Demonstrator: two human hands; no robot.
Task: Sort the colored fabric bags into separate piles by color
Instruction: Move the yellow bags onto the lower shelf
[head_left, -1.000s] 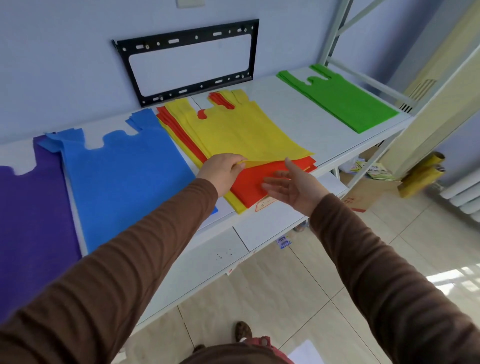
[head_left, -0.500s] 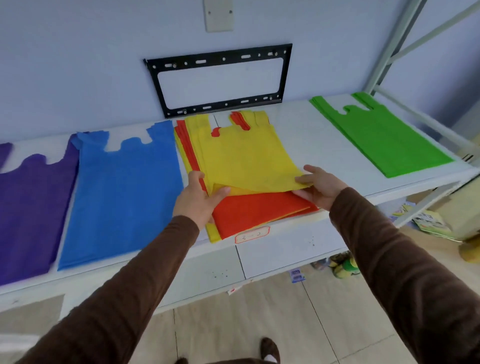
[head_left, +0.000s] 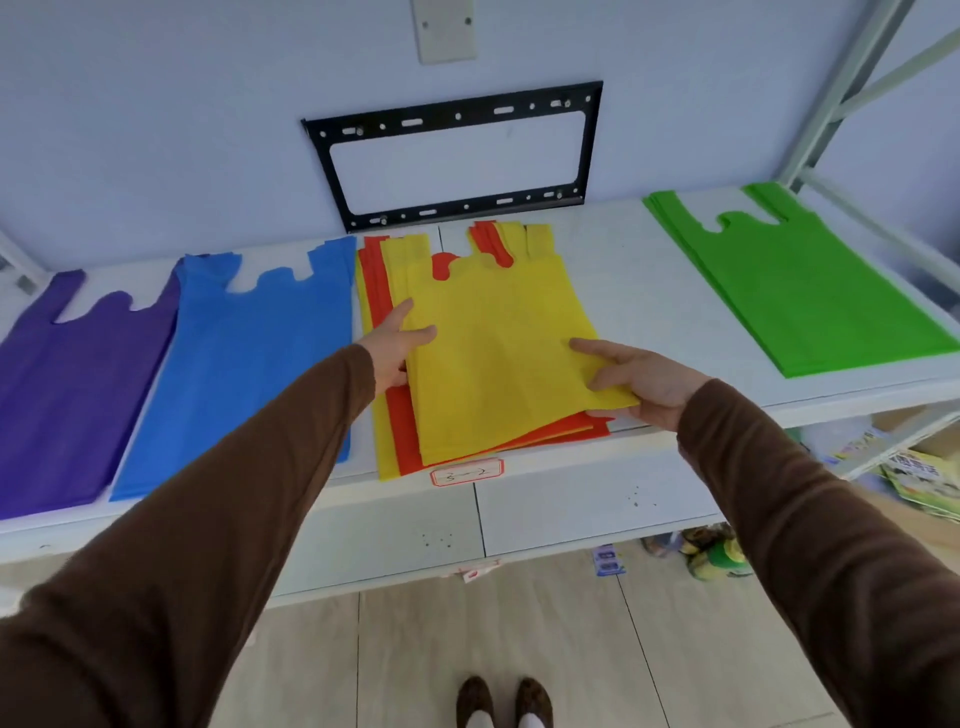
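Yellow top bag lies on the mixed red-and-yellow stack; right hand pinches its near corner, left hand presses flat, fingers spread. Next: lift it clear into a yellow pile.

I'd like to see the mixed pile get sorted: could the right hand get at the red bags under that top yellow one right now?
Probably not directly. The right hand pinches the top yellow bag, which covers most of the red bags; only their edges show.
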